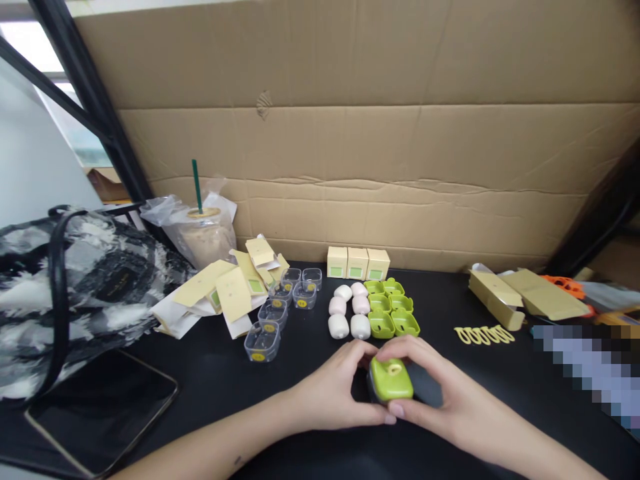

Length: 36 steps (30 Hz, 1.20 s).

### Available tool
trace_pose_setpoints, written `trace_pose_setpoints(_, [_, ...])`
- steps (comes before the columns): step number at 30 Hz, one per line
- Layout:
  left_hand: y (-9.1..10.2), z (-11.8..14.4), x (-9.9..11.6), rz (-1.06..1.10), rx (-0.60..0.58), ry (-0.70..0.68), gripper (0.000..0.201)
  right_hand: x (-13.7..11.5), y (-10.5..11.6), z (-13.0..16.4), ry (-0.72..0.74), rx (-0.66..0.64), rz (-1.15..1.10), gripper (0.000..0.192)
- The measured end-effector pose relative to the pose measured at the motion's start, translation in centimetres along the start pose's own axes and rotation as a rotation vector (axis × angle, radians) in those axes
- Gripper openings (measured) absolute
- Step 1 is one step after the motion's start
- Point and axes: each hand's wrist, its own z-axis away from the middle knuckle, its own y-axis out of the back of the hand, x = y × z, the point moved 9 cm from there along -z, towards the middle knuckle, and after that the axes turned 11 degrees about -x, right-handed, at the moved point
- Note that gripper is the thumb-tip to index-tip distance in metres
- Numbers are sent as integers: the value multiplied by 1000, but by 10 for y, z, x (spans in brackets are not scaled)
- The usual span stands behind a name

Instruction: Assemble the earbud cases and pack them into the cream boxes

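Both hands, L (333,393) & R (440,393), fingers closed round green case (391,379) on black surface (300,347). Keep thumbs level, press evenly, avoid tilting case.

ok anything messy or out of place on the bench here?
Mostly tidy: the green lids, white pieces and small boxes sit in neat rows. The odd spot is the heap of flat cardboard sleeves at left, piled askew and overlapping. Both hands hold a green lidded case. Nothing looks spilled.
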Motion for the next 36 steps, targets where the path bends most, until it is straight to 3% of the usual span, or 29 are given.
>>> trace_pose_setpoints(4, [-2,0,2,4,-6,-54,55,-3,-1,-1,21,-10,33,35])
trace_pose_setpoints(9, [-2,6,9,-71,15,-132,76,-10,-4,-1,38,-40,120,22])
trace_pose_setpoints(11, [-4,8,16,-163,5,-189,68,-13,7,-2,73,-8,170,22])
trace_pose_setpoints(14, [-7,9,23,-258,-24,-222,44,-7,63,1,32,231,404,28])
trace_pose_setpoints(16, [-5,8,21,-246,-7,-184,36,6,116,10,-163,440,765,32])
trace_pose_setpoints(17, [-3,8,19,-230,8,-162,34,15,140,14,-244,488,842,31])
trace_pose_setpoints(20, [1,7,16,-195,44,-126,33,52,196,27,-483,541,962,24])
trace_pose_setpoints(22, [2,7,15,-194,50,-113,35,82,215,37,-649,513,988,33])
trace_pose_setpoints(25, [6,8,13,-182,62,-76,43,123,219,50,-837,457,989,27])
trace_pose_setpoints(29, [9,8,13,-182,62,-55,42,152,210,55,-856,417,1016,17])
trace_pose_setpoints(33, [10,7,9,-173,72,-50,40,150,209,53,-770,478,1081,14])
trace_pose_setpoints(36, [9,8,10,-176,67,-67,46,127,208,49,-697,548,1147,18])
